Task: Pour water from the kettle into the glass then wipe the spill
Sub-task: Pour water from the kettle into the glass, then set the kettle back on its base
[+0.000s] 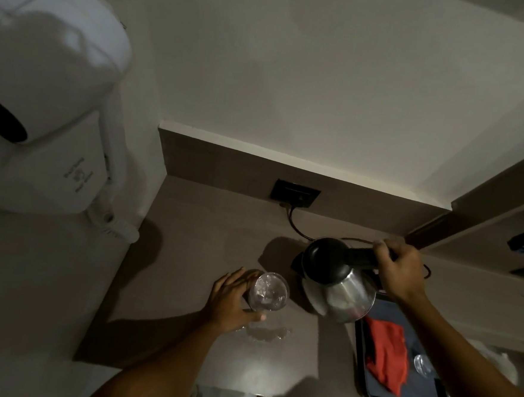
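A white wall-mounted hair dryer fills the far left, its coiled cord hanging down beside the pale wall. The room is dim. A brown countertop runs from that wall toward the right, backed by a low brown upstand that carries a dark wall socket with a black cable plugged in.

On the counter, the left hand wraps around the near side of a clear drinking glass, fingers curled against its wall and thumb at its base; the glass stands upright. Just in front of the glass and the thumb lies a small puddle of spilled water on the bare counter.

To the right, the steel electric kettle with a black lid is tilted, apart from the glass. The right hand is clenched tightly round its black handle, behind and right of the body.

Below the kettle sits a dark tray holding a red cloth and a second, small glass just beside it.
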`<action>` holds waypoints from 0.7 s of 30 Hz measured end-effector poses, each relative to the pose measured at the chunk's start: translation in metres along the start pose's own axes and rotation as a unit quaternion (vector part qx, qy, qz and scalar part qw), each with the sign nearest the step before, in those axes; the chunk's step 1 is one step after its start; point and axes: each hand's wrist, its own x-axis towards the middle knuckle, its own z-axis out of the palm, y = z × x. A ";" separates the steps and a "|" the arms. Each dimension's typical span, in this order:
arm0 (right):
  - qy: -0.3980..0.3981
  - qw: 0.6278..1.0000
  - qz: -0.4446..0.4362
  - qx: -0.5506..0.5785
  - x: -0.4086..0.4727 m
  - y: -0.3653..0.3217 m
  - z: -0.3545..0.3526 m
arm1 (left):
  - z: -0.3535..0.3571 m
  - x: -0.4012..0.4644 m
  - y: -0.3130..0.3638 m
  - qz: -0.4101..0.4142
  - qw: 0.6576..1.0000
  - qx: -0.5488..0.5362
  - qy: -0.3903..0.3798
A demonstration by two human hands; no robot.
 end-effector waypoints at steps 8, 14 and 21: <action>0.091 0.983 0.085 0.133 -0.003 0.048 0.013 | 0.003 0.001 0.000 -0.005 1.000 -0.008 0.015; 0.078 0.970 0.118 0.197 -0.007 0.092 0.016 | 0.004 0.002 -0.001 -0.017 1.000 -0.008 0.016; 0.077 0.963 0.134 0.221 0.003 0.100 0.004 | 0.007 0.001 -0.002 -0.016 0.999 -0.013 0.027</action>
